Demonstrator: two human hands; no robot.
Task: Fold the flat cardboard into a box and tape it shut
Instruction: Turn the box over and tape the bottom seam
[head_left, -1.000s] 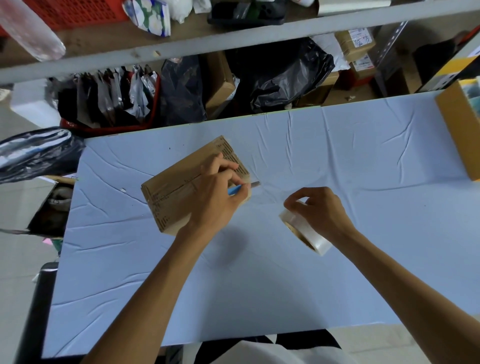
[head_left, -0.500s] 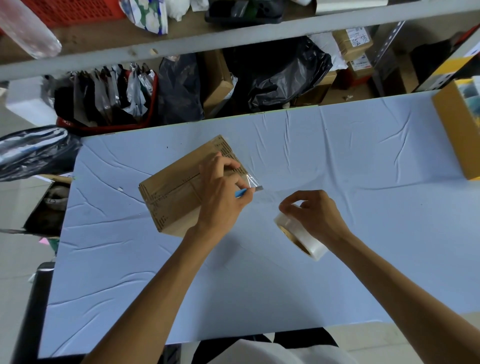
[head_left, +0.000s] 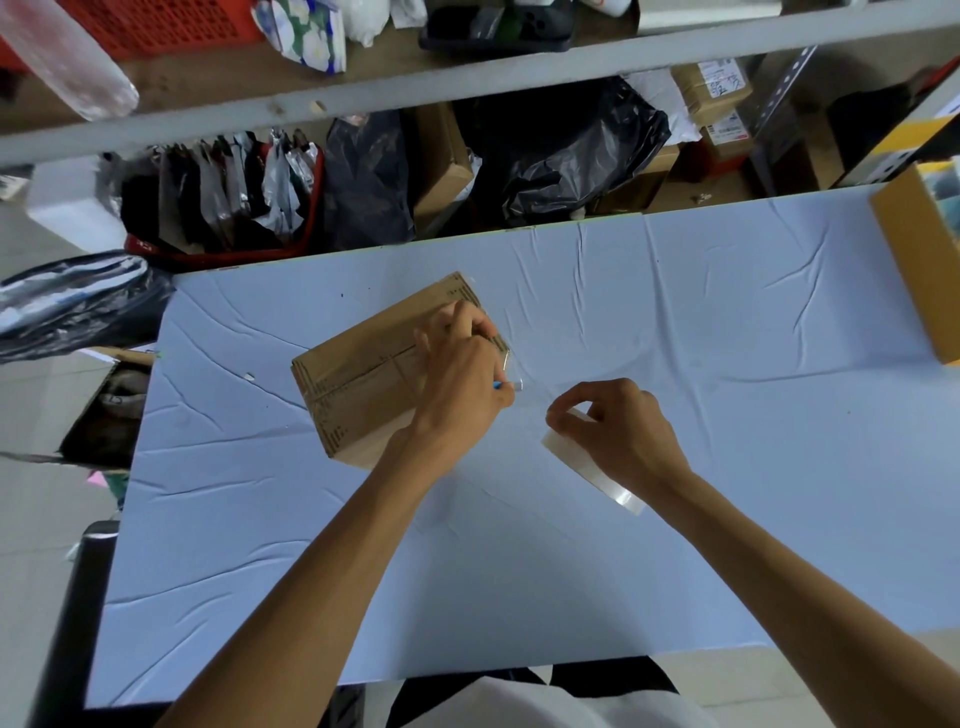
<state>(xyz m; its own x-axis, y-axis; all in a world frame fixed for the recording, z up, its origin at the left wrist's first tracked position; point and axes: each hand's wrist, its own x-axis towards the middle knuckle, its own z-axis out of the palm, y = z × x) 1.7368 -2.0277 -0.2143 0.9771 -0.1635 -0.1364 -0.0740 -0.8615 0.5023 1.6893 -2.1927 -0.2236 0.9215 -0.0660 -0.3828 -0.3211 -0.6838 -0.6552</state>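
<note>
Cardboard box (head_left: 363, 379) sits folded on the table (head_left: 675, 322), left of centre, its seam under clear tape. Head view: my left hand (head_left: 457, 384) presses on the box's right end to steady it and grips a small blue-handled cutter (head_left: 506, 385) at the tape overhang. My right hand (head_left: 618, 431) grasps the tape roll (head_left: 592, 467), held just beside, likely to keep the strip taut for cutting.

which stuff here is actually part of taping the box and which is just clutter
In use:
cardboard box under the left hand
tape roll in the right hand
small blue-handled cutter in the left hand

Lying about:
open yellow box at the table's right edge
black plastic bags behind the table
red basket on the shelf
</note>
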